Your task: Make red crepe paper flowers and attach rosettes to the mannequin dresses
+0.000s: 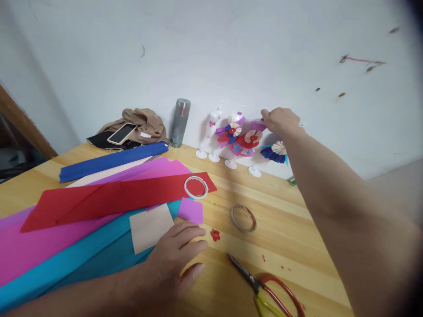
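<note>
My right hand (282, 121) reaches to the back, its fingers curled at the top of a small dress form (253, 138) wearing purple and red paper with a cream rosette. The form's top is hidden behind the fingers. Beside it stands a form with a dark blue pleated skirt (272, 153). My left hand (181, 253) hovers or rests low over the table with fingers apart, nothing in it. It is by a cream paper square (150, 228) and a purple paper square (191, 210). A tiny red flower (215, 234) lies just past its fingertips.
Scissors (253, 281) with red and yellow handles lie at front. Two rings of tape or wire, one white (185, 187) and one brownish (233, 215), lie mid-table. Red paper (112, 200) and other colored sheets cover the left. A flask (181, 123) and phone (122, 133) stand behind.
</note>
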`<state>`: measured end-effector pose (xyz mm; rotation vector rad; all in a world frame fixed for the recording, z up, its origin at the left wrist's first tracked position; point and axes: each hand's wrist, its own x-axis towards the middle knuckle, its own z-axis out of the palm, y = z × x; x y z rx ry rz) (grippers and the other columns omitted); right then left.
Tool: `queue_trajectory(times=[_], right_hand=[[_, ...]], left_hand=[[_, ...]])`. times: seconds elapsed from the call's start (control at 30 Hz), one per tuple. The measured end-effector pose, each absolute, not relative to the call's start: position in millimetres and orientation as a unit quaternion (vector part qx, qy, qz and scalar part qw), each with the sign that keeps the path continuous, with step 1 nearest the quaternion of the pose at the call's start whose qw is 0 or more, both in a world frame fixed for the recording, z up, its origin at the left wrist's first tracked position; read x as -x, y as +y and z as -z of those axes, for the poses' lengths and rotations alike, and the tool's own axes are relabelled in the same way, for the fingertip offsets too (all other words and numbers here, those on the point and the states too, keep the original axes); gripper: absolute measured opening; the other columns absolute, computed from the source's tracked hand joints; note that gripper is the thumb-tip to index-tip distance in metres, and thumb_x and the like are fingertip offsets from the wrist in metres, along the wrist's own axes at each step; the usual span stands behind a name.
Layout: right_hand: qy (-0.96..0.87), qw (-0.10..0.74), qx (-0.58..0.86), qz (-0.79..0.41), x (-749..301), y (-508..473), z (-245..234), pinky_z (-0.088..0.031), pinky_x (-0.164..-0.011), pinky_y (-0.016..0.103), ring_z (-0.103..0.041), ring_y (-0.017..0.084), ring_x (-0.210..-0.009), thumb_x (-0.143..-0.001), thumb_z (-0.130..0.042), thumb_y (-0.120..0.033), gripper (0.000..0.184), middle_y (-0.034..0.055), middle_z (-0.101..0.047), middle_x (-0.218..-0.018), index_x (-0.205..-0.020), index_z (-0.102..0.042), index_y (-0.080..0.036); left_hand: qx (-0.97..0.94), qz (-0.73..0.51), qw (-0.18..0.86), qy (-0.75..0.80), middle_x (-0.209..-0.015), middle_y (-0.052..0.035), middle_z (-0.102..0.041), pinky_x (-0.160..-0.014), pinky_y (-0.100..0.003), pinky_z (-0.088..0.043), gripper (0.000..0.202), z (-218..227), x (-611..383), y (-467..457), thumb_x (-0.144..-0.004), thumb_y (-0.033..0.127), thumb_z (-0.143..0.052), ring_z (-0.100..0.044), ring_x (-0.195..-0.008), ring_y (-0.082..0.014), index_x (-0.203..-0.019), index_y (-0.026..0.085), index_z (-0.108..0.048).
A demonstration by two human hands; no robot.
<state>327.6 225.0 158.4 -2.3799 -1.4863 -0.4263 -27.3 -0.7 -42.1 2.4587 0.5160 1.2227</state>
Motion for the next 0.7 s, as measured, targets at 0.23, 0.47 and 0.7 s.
queue_trajectory(times=[0.23, 0.47, 0.7], right_hand=[[-0.502, 0.169, 0.833, 0.158, -317, 188, -158, -0.029, -0.072, 0.041, -0.056, 0.029, -0.109, -0.100, -0.027, -0.041, 0.065, 0.0362, -0.060, -0.117, -0.113, -0.064, 0.011], [-0.565, 0.148, 0.804, 0.112, -297, 127, -133, -0.033, -0.070, 0.035, -0.060, 0.019, -0.087, -0.101, -0.021, -0.030, 0.062, 0.0285, -0.067, -0.094, -0.088, -0.069, 0.007], [-0.728, 0.032, 0.681, -0.070, -203, 9, -49, -0.031, -0.056, 0.027, -0.049, 0.011, -0.052, -0.095, -0.050, -0.032, 0.039, 0.0053, -0.063, -0.060, -0.062, -0.064, -0.015]], left_hand=[[-0.870, -0.433, 0.152, 0.182, -0.110, -0.0116, -0.067, -0.091, -0.039, -0.049, 0.022, 36, 28, 4, -0.086, 0.014, -0.052, -0.058, -0.101, -0.0224, -0.108, 0.015, -0.057], [-0.876, -0.419, 0.154, 0.182, -0.067, -0.0038, -0.054, -0.070, -0.033, -0.044, 0.024, 33, 28, 6, -0.093, 0.017, -0.039, -0.046, -0.070, -0.0166, -0.069, 0.018, -0.044], [-0.889, -0.407, 0.091, 0.187, -0.061, -0.0015, -0.047, -0.057, -0.030, -0.032, 0.032, 26, 32, 7, -0.097, 0.022, -0.032, -0.038, -0.061, -0.0152, -0.066, 0.020, -0.037]])
